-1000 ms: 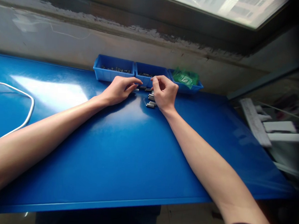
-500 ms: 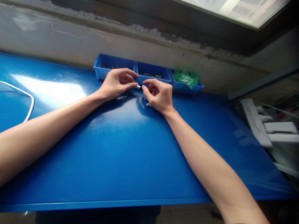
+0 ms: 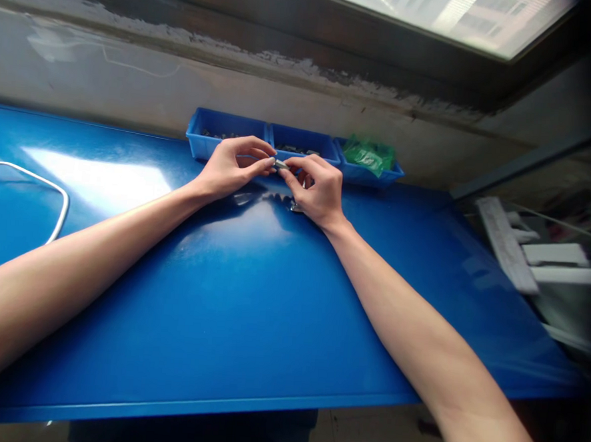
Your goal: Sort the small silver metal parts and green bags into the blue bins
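Between my two hands is a small metallic piece (image 3: pixel 279 165), silvery with a darker side; its exact kind is too small to tell. My left hand (image 3: pixel 233 166) pinches its left end between thumb and fingertips. On the other end, the thumb and forefinger of my right hand (image 3: pixel 318 186) are closed, the remaining fingers curled in. Another small shiny metal part (image 3: pixel 296 208) lies on the blue table under my right hand, partly covered by it.
Against the wall stand three joined blue bins: the left bin (image 3: pixel 196 138) and middle bin (image 3: pixel 333 155) hold small dark metal parts, the right bin (image 3: pixel 397 172) a green plastic bag (image 3: pixel 367 153). A white cable (image 3: pixel 65 201) curves across the table (image 3: pixel 229 324) at left.
My right fingers have closed on the small metallic piece, which was in my left hand with a gap between the hands. The piece has turned and shifted slightly up and right.
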Available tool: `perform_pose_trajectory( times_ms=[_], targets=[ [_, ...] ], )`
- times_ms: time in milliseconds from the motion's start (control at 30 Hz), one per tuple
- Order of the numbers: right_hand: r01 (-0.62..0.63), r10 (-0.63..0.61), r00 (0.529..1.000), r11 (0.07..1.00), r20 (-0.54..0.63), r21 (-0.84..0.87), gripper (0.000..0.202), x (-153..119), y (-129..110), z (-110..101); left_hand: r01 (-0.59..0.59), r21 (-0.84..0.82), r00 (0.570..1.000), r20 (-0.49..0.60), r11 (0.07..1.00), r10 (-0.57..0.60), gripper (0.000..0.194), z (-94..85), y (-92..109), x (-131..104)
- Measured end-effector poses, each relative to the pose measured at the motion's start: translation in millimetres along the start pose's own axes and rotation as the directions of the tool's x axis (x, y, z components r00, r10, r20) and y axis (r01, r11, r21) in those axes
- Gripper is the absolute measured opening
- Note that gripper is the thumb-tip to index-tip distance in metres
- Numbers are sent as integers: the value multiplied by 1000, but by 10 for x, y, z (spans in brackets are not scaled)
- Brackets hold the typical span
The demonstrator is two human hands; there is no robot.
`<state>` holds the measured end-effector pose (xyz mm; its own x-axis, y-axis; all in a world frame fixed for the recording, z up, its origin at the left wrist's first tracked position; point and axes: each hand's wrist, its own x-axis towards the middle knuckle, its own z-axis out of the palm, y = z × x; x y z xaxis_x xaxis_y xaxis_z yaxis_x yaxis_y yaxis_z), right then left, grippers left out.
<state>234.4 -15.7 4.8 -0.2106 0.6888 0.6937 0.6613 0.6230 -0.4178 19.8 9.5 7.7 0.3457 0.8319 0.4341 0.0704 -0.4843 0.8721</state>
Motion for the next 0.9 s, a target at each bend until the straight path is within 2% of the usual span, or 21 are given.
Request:
perform_pose_trajectory(
  times_ms=[100, 200, 300, 433, 567, 633, 767, 900],
  targets=[
    [-99, 94, 979, 995, -182, -21, 38, 13, 88, 11, -81, 166, 996, 56, 983, 72, 38, 28, 12, -9],
    [-180, 177, 934, 983, -312, 20, 45, 21, 256, 38, -266, 329, 954, 226, 906, 198, 32, 64, 29, -32],
    [-210, 203, 922, 978, -330, 15, 47, 18, 396, 51, -430, 359, 864, 429, 828, 263, 35, 91, 21, -55],
    [-212, 199, 947, 977, -252, -23, 46, 10, 404, 36, -488, 382, 786, 584, 785, 205, 45, 93, 3, -65],
    [-229, 216, 938, 973, -270, -15, 45, 20, 290, 21, -538, 405, 733, 657, 739, 174, 46, 80, 32, -53],
    [-224, 206, 936, 974, -284, -31, 42, 27, 246, 21, -561, 407, 730, 653, 721, 200, 45, 76, 45, -48],
    [-190, 171, 943, 981, -286, -41, 38, 28, 231, 29, -560, 414, 753, 615, 718, 233, 48, 78, 48, -65],
    [-164, 146, 945, 986, -292, -41, 38, 22, 272, 41, -577, 399, 707, 682, 712, 190, 49, 143, 80, -105]
  ],
)
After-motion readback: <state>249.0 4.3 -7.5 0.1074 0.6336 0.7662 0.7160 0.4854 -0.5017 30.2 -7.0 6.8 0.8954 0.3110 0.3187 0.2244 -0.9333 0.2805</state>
